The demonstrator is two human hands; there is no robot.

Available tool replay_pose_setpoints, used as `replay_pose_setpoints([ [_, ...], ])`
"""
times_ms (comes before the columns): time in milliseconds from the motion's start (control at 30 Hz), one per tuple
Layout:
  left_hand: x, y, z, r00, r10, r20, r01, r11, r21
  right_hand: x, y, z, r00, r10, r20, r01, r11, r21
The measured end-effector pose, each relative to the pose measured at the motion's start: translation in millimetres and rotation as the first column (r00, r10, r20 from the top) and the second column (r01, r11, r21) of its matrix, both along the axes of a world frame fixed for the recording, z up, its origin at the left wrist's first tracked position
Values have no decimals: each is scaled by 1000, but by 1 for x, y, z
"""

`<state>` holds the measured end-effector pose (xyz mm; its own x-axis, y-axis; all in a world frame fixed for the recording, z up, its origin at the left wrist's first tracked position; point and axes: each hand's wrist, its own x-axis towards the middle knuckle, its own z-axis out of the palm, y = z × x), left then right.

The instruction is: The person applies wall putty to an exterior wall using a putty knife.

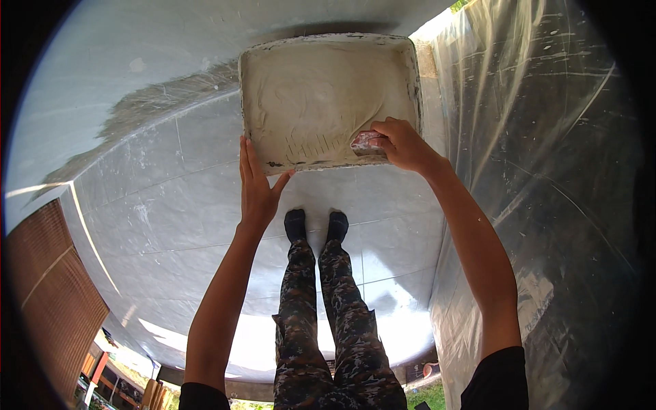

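Note:
A rectangular tray (329, 167) of pale grey-beige paste is in front of me, its rim crusted with dried smears. My left hand (258, 191) grips its near left corner, with the fingers along the outer left side and the thumb at the near edge. Inside the near right corner, my right hand (403, 145) is closed round a small, reddish, paste-smeared scraper (364, 141). The scraper's lower edge meets the paste, and my fingers hide part of it. Short ridges mark the paste to its left. What bears the tray's weight is hidden.
Grey tiles (198, 184) lie under my socked feet (296, 224). A grey wall (157, 48) with a darker rough patch rises at the far left. Clear plastic sheeting (540, 171) hangs along the right. A brown ribbed panel (51, 294) stands at the lower left.

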<state>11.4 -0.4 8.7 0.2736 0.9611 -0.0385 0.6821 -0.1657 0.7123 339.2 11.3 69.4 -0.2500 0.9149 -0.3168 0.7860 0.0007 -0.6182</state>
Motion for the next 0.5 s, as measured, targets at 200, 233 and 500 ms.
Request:
replay_pose_setpoints([
  [200, 3, 0, 1, 999, 17, 35, -16, 1000, -20, -3, -3, -8, 998, 33, -60, -26, 993, 115],
  [233, 2, 0, 0, 999, 18, 36, -17, 1000, -20, -3, -3, -9, 998, 29, -53, -22, 992, 122],
  [500, -1, 3, 0, 1000, -13, 23, 14, 999, -46, 0, 11, -8, 981, -65, -182, 44, 992, -117],
])
